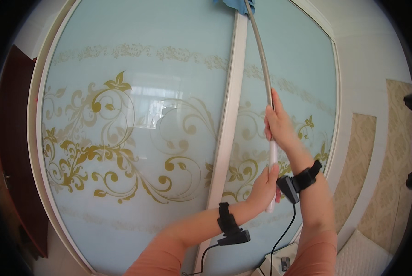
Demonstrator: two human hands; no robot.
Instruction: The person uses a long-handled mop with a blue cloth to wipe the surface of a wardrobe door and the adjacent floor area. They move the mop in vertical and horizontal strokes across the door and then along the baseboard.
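Both my hands grip a long pole (262, 55), metal above with a whitish handle (273, 151) below. My right hand (278, 119) wraps it around the upper end of the handle. Lower down, my left hand (266, 184) closes around the handle near its bottom end. The pole leans up to the top edge of the view, where a blue cloth (238, 5) hangs at its far end. That cloth lies over the pale upright frame (232, 82) between two sliding glass panels. How the cloth is fixed to the pole is cut off.
The left glass panel (140, 103) and right glass panel (295, 62) carry gold scrollwork. A dark red-brown door (18, 145) stands at left. Beige patterned wall panels (356, 151) are at right. At bottom right are a white cabinet (276, 255) and a quilted pale surface (361, 255). Cables hang from both wrist straps.
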